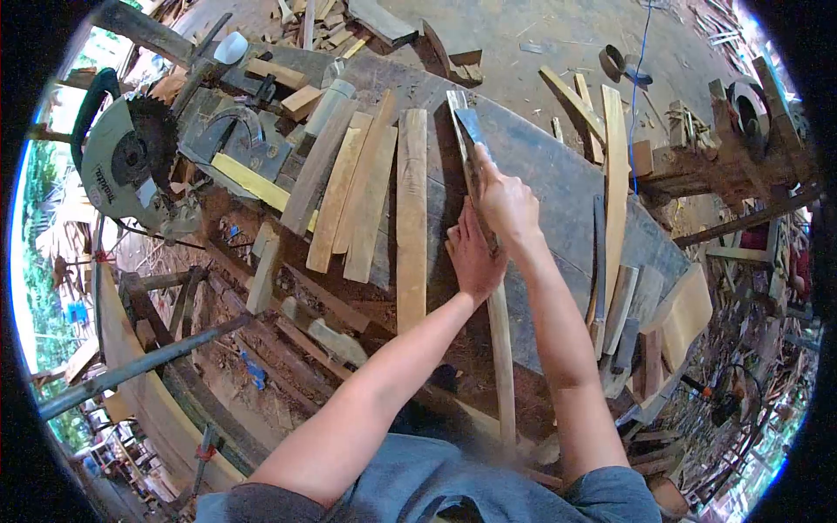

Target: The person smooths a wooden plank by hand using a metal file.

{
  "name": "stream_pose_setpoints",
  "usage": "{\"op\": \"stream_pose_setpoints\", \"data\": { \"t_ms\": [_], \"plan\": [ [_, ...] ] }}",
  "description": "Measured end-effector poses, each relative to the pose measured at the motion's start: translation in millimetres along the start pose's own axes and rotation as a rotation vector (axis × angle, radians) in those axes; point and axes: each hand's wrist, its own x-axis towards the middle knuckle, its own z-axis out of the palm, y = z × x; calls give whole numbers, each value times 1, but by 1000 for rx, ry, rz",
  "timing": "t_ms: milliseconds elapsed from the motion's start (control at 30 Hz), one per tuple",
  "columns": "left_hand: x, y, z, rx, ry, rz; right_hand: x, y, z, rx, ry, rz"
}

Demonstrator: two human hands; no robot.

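Note:
A long narrow wooden strip runs away from my body across the dark worktable. My left hand is closed over the strip near its middle, fingers curled across it. Just beyond, my right hand grips a putty knife, its index finger stretched along the tool towards the blade. The flat metal blade points away from me and lies along the strip's far end. Most of the knife's handle is hidden in my right hand. A wider wooden board lies to the left of my hands.
Several wooden slats lie left on the table. A Makita miter saw with an exposed toothed blade stands at the far left. More strips and offcuts lie along the right edge. A metal pipe crosses at lower left.

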Motion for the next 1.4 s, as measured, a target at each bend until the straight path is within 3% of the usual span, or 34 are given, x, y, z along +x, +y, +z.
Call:
{"op": "stream_pose_setpoints", "data": {
  "t_ms": [267, 433, 667, 767, 800, 867, 1000, 1067, 1100, 1200, 1400],
  "plan": [
    [2, -7, 2, 80, -57, -2, -37, 11, 3, 15, 19, 40],
    [6, -2, -10, 68, -96, -10, 37, 6, 9, 31, 166, -19],
    [7, -5, -4, 83, -75, 1, -17, 7, 0, -51, -44, 73],
    [17, -7, 7, 57, 50, 85, -9, 3, -4, -67, -10, -1],
    [15, -1, 4, 52, 24, 9, -10, 2, -1, -61, 21, -7],
    [13, -9, 4, 70, 41, 130, -19, 1, 5, 29, 25, 15],
    [8, -16, 7, 143, -18, 133, -46, 9, 3, 25, -42, 74],
    [9, 0, -4, 126, -89, 13, -32, 10, 1, -3, 38, 42],
    [10, -8, 4, 88, 6, 106, -9, 12, 9, 17, 68, 36],
    [8, -6, 1, 130, -74, 46, 42, 1, 5, 30, 125, 35],
    [14, 2, -3, 3, -25, 44, -9, 5, 1, -5, -2, 64]
  ]
}}
